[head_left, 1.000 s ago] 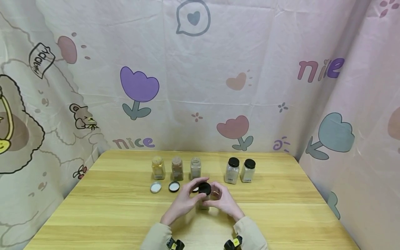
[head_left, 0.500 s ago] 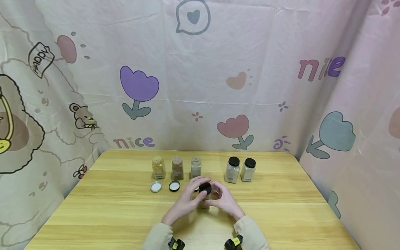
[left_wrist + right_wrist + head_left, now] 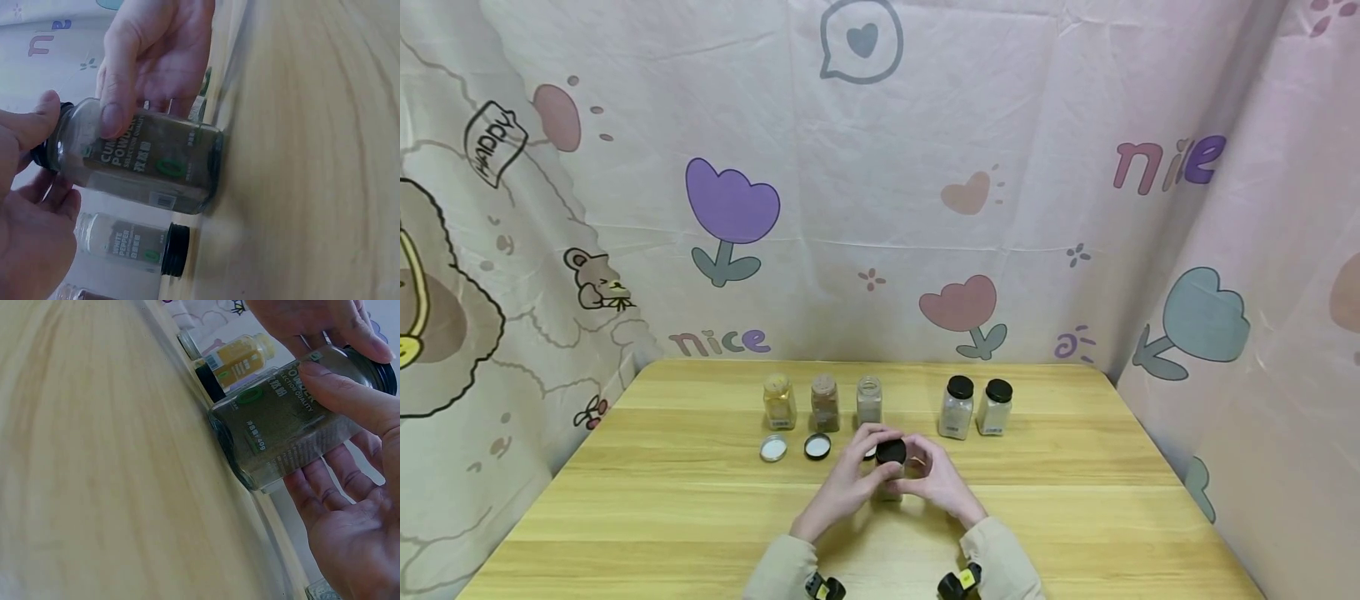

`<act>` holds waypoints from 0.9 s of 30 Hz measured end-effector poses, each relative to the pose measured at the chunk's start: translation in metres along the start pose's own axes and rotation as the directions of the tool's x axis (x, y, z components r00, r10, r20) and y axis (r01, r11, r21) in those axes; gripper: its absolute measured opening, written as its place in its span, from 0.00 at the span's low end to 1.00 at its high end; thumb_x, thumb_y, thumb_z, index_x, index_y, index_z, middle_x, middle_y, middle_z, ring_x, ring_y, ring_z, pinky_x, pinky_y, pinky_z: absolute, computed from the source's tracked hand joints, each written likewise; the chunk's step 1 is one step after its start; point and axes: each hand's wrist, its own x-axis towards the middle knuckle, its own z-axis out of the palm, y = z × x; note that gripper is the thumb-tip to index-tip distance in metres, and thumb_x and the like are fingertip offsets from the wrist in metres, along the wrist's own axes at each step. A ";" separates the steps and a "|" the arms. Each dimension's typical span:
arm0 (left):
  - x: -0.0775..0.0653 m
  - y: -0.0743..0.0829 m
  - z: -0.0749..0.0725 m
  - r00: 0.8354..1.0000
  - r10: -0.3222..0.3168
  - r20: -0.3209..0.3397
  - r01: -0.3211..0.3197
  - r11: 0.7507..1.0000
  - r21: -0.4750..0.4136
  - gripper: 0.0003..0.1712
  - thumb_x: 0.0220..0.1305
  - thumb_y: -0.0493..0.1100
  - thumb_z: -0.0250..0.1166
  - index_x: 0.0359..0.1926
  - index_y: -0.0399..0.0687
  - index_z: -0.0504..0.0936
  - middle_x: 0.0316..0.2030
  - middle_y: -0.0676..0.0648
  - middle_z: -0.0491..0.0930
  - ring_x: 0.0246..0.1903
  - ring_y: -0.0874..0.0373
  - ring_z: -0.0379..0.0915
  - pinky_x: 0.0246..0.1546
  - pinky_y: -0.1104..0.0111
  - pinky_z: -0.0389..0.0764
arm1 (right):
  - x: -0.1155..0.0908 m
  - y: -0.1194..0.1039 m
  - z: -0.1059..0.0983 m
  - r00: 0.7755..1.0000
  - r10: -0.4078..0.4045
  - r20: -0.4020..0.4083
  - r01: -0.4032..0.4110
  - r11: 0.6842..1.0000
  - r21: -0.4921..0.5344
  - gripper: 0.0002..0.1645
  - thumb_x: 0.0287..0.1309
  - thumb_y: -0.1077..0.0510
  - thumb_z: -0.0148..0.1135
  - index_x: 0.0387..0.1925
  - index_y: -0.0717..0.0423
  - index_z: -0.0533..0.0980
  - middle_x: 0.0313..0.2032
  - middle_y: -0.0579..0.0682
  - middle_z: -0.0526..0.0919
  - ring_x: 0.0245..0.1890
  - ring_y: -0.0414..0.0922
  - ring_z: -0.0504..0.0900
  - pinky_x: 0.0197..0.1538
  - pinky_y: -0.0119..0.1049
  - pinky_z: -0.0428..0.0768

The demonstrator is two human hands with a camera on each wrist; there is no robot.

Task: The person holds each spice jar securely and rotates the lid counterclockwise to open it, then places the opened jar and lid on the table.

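Near the table's front middle, a glass spice jar point(image 3: 156, 156) labelled cumin powder stands upright, its base on or just above the wood. My left hand point(image 3: 850, 477) grips its black lid point(image 3: 891, 451), thumb at the near side and fingers behind. My right hand point(image 3: 938, 483) holds the clear body, with its thumb across the label in the right wrist view. Brownish powder fills much of the jar. Whether the lid is loose on its thread, I cannot tell. Behind my left fingers, a partly hidden lid point(image 3: 869, 455) lies on the table.
Behind stand three uncapped jars: a yellow one point(image 3: 780, 406), a brown one point(image 3: 825, 407) and a white pepper jar point(image 3: 869, 403). Two lids, a left one point(image 3: 773, 448) and a black-rimmed one point(image 3: 817, 447), lie before them. Right of these are two black-capped jars, one taller point(image 3: 957, 410), one shorter point(image 3: 995, 410).
My left thumb and fingers shift slightly around the black lid. The right hand keeps its hold on the jar, and the other jars stay put.
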 end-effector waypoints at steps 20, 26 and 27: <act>-0.001 0.000 -0.016 0.985 0.048 0.168 -0.036 0.997 -0.073 0.24 0.75 0.39 0.55 0.69 0.42 0.70 0.70 0.41 0.71 0.70 0.41 0.66 0.74 0.60 0.68 | 0.000 0.003 -0.001 1.000 -0.029 0.010 0.029 1.000 -0.010 0.28 0.50 0.65 0.76 0.52 0.66 0.74 0.44 0.42 0.84 0.46 0.32 0.81 0.57 0.28 0.82; -0.001 -0.004 -0.009 0.992 0.098 0.076 -0.095 0.994 -0.047 0.22 0.71 0.37 0.60 0.63 0.37 0.75 0.62 0.39 0.78 0.63 0.41 0.73 0.68 0.64 0.75 | 0.000 0.002 -0.001 1.000 -0.003 0.008 0.004 1.000 -0.009 0.29 0.49 0.65 0.76 0.52 0.66 0.74 0.45 0.40 0.84 0.48 0.32 0.81 0.58 0.28 0.81; -0.001 -0.005 -0.008 0.993 0.106 0.054 -0.103 0.994 -0.042 0.22 0.70 0.37 0.61 0.62 0.37 0.76 0.60 0.39 0.79 0.61 0.42 0.74 0.67 0.64 0.76 | 0.000 0.002 -0.001 1.000 0.002 0.009 -0.002 1.000 -0.007 0.30 0.48 0.65 0.76 0.53 0.66 0.74 0.45 0.41 0.84 0.48 0.32 0.81 0.59 0.27 0.81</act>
